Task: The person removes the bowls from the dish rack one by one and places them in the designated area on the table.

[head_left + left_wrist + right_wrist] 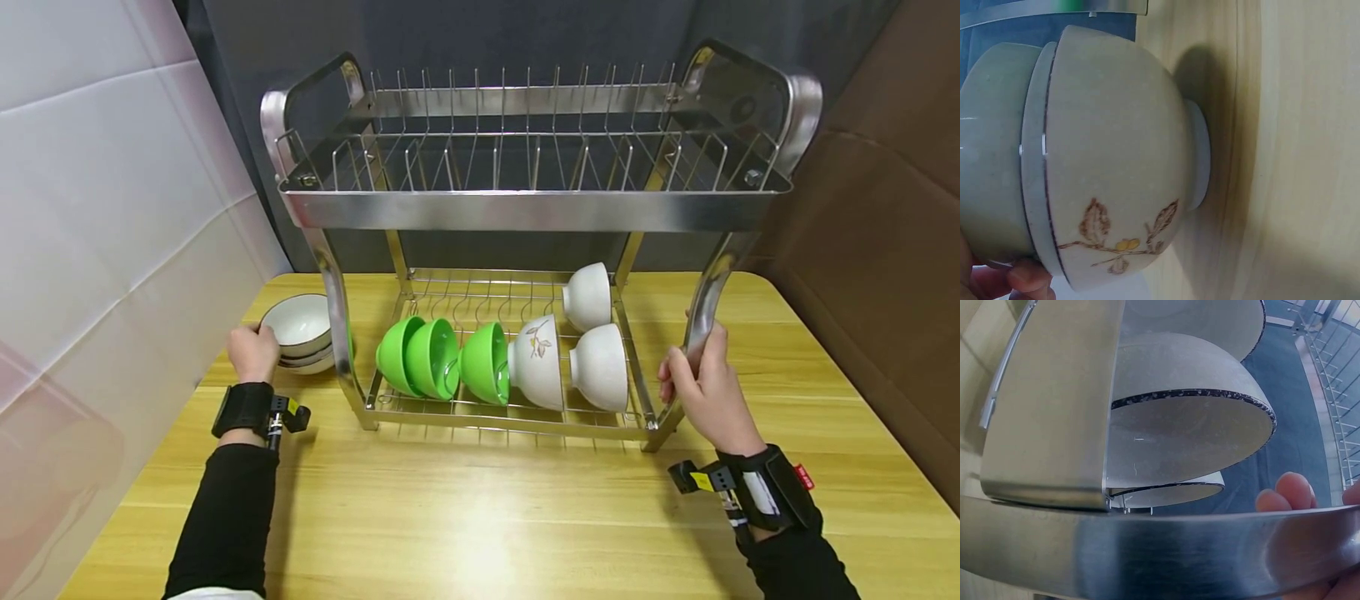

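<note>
At the left of the head view, a short stack of white bowls [298, 321] with dark rims stands on the table beside the rack. My left hand [253, 357] pinches a bowl of that stack at its near left side. Up close in the left wrist view, the fingers [1030, 275] are on the upper bowl [997, 156], above a lower bowl [1116, 125] with a brown leaf pattern. On the other side, my right hand [714, 390] grips the right front leg [705, 310] of the metal dish rack [525, 210]; its fingers [1294, 490] curl round the bar.
Tipped on their sides on the rack's lower shelf [517, 425] are green bowls [431, 358], a leaf-patterned white bowl [538, 362] and two plain white bowls [600, 367]. Wire dividers line the upper tier. A white-covered wall [112, 208] borders the table [465, 517] on the left.
</note>
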